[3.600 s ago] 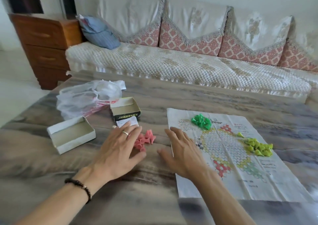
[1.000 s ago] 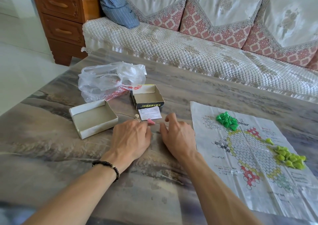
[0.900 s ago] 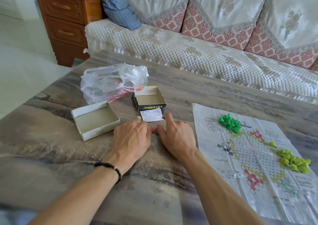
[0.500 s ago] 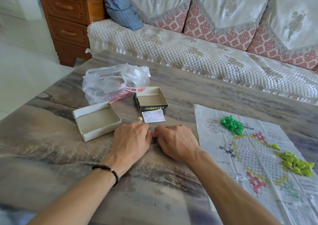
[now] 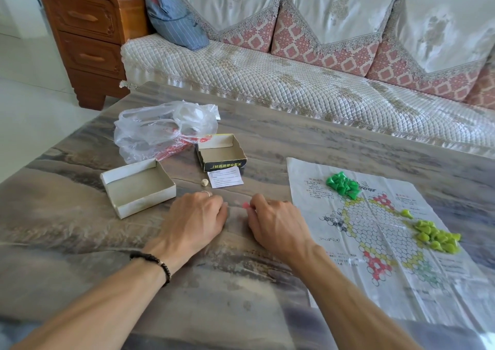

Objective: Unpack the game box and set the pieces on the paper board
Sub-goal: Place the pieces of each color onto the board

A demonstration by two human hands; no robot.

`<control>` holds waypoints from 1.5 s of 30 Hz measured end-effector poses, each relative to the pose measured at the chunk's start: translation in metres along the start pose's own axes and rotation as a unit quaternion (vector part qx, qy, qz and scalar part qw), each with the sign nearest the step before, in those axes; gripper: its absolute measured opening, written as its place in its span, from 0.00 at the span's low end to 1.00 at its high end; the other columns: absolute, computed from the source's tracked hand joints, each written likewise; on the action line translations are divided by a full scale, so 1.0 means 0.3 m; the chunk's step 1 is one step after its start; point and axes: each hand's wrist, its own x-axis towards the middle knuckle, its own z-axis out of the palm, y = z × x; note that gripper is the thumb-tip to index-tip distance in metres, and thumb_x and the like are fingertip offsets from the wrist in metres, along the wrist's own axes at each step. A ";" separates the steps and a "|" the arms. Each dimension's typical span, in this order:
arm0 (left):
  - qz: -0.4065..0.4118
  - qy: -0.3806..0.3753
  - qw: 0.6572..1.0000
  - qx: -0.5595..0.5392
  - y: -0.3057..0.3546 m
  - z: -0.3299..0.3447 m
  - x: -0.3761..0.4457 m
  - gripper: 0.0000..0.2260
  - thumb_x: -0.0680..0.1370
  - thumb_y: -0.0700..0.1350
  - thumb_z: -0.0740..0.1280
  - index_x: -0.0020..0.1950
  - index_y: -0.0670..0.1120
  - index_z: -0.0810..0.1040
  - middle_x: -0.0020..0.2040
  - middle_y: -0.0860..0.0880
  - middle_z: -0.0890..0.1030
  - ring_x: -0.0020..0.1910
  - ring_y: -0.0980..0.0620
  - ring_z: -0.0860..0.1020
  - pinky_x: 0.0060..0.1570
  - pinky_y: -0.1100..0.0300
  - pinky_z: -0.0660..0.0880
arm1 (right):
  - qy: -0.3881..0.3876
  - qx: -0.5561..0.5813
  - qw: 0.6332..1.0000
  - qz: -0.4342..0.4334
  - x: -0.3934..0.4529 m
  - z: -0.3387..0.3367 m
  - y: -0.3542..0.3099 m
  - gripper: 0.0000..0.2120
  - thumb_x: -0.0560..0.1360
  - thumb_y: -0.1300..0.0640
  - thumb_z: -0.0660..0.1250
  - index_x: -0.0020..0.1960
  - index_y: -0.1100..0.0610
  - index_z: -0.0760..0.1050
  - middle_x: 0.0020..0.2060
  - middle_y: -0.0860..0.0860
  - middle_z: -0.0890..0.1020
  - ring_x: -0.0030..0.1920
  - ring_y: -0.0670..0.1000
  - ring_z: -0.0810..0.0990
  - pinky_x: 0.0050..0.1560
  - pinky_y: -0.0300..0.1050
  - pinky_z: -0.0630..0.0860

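Note:
The paper board (image 5: 388,282) lies flat on the right of the table. A heap of dark green pieces (image 5: 342,185) sits at its top and a heap of lime pieces (image 5: 436,236) at its right. My right hand (image 5: 276,223) rests just left of the board, curled round pink pieces (image 5: 245,205) that peek out at the thumb. My left hand (image 5: 195,218) lies beside it with fingers curled under, and nothing shows in it. The open white box tray (image 5: 147,202) and the black-sided box half (image 5: 222,163) stand behind my hands.
A small leaflet (image 5: 225,178) and a pale die (image 5: 204,182) lie in front of the black-sided box half. A crumpled plastic bag (image 5: 160,130) sits at the back left. A sofa (image 5: 294,82) runs along the table's far edge, with a wooden cabinet (image 5: 85,36) at its left.
The loose pink pile on the table has been gathered up under both hands. My hands, pressed together half a second ago, have drawn slightly apart, and pink shows only at my right thumb.

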 end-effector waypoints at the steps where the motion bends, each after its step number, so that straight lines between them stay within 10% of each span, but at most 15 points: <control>1: 0.001 -0.005 1.000 -0.007 0.007 0.001 -0.001 0.17 0.73 0.46 0.64 0.25 0.46 0.64 0.23 0.46 0.70 0.21 0.40 0.71 0.21 0.61 0.60 | 0.013 -0.001 1.000 0.011 -0.011 -0.017 0.010 0.14 0.78 0.48 0.56 0.43 0.58 0.72 0.27 0.57 0.80 0.27 0.65 0.76 0.25 0.46 0.64; 11: 0.008 -0.031 0.977 -0.210 0.397 0.043 0.112 0.22 0.73 0.44 0.64 0.26 0.47 0.54 0.21 0.51 0.54 0.21 0.47 0.59 0.22 0.55 0.63 | 0.058 0.014 0.981 0.186 -0.318 -0.250 0.314 0.12 0.80 0.48 0.61 0.43 0.54 0.74 0.19 0.45 0.68 0.19 0.47 0.68 0.21 0.43 0.65; 25: -0.068 -0.113 0.932 -0.338 0.801 0.227 0.187 0.24 0.81 0.53 0.59 0.27 0.45 0.62 0.23 0.50 0.67 0.25 0.50 0.67 0.28 0.55 0.63 | 0.079 0.010 0.983 0.168 -0.571 -0.215 0.452 0.15 0.75 0.50 0.65 0.33 0.55 0.67 0.29 0.47 0.70 0.31 0.49 0.69 0.27 0.47 0.69; 32: -0.122 -0.179 0.841 -0.497 0.807 0.203 0.169 0.18 0.82 0.49 0.58 0.38 0.43 0.79 0.39 0.44 0.81 0.42 0.49 0.79 0.48 0.50 0.76 | 0.031 0.075 0.976 0.202 -0.583 -0.248 0.449 0.17 0.67 0.42 0.67 0.50 0.52 0.75 0.40 0.45 0.77 0.44 0.48 0.74 0.48 0.46 0.71; 39: 0.048 -0.187 0.952 -0.237 0.674 0.158 0.183 0.21 0.80 0.59 0.50 0.58 0.49 0.76 0.57 0.49 0.77 0.56 0.50 0.75 0.52 0.49 0.75 | -0.067 -0.005 0.976 0.206 -0.654 -0.323 0.470 0.42 0.63 0.23 0.60 0.68 0.49 0.66 0.54 0.45 0.74 0.55 0.49 0.71 0.55 0.46 0.68; 45: 0.113 -0.296 0.946 -0.072 0.679 0.121 0.161 0.19 0.82 0.59 0.48 0.57 0.50 0.73 0.63 0.47 0.71 0.48 0.48 0.77 0.41 0.54 0.73 | -0.091 -0.060 0.975 0.196 -0.643 -0.324 0.468 0.34 0.67 0.22 0.52 0.54 0.49 0.72 0.44 0.45 0.70 0.38 0.48 0.70 0.37 0.45 0.69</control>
